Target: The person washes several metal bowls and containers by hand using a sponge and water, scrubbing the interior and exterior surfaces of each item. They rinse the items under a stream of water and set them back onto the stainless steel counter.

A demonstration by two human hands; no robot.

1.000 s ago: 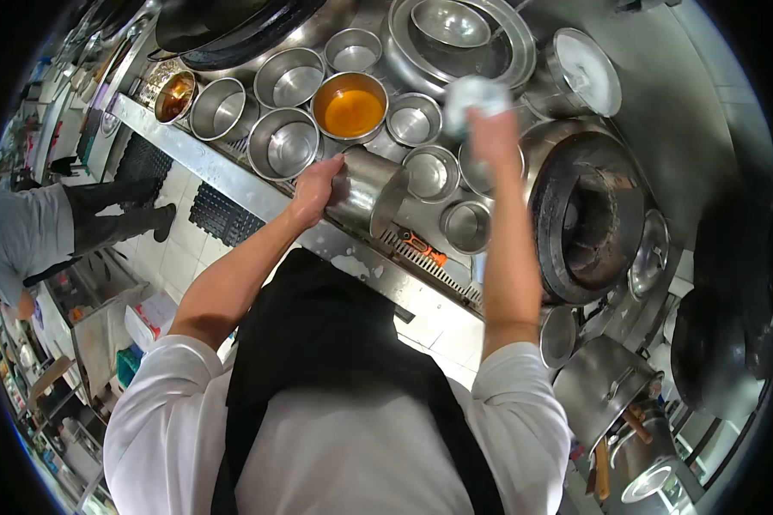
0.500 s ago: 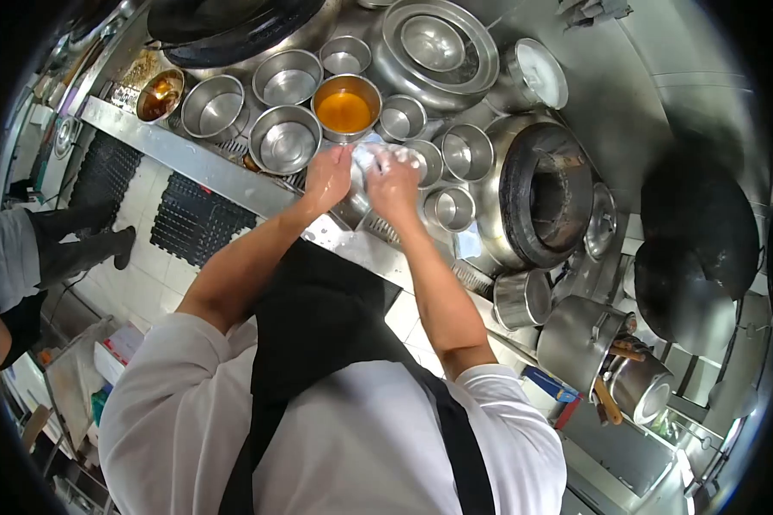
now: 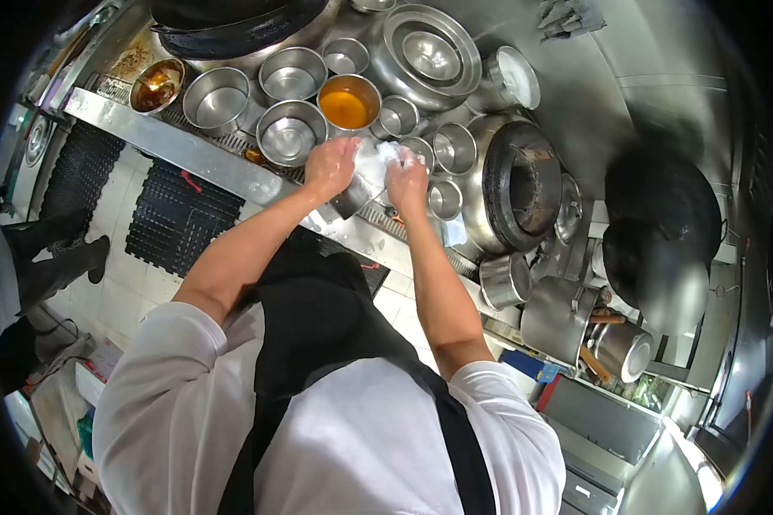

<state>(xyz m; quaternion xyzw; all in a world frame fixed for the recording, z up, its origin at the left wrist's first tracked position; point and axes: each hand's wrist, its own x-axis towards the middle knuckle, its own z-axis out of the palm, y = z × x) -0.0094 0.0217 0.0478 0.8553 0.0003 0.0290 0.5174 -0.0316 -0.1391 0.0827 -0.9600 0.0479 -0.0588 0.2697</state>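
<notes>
Both hands are at a metal pot [image 3: 349,204] tilted over the front edge of the stove counter, its inside largely hidden by suds. My left hand [image 3: 329,167] has its fingers closed on the pot's left rim. On the other side my right hand [image 3: 407,180] is curled round a white sudsy wad [image 3: 386,154]; whether it is a cloth or a sponge I cannot tell. White foam [image 3: 368,161] fills the gap between the two hands. Just beyond them stands a pot of orange liquid [image 3: 347,106], with a bare metal pot [image 3: 292,133] to its left.
Several steel pots [image 3: 216,99] line the counter, and a pot of brown sauce [image 3: 156,86] is at its left end. A wok burner ring [image 3: 524,180] stands at right, stacked basins [image 3: 429,56] behind. A person's legs [image 3: 60,249] show at left beside black floor mats [image 3: 180,215].
My hands have parted slightly, with the right one shifted a little right. More of the tilted pot and its foam now shows between them. The whole view has swung slightly.
</notes>
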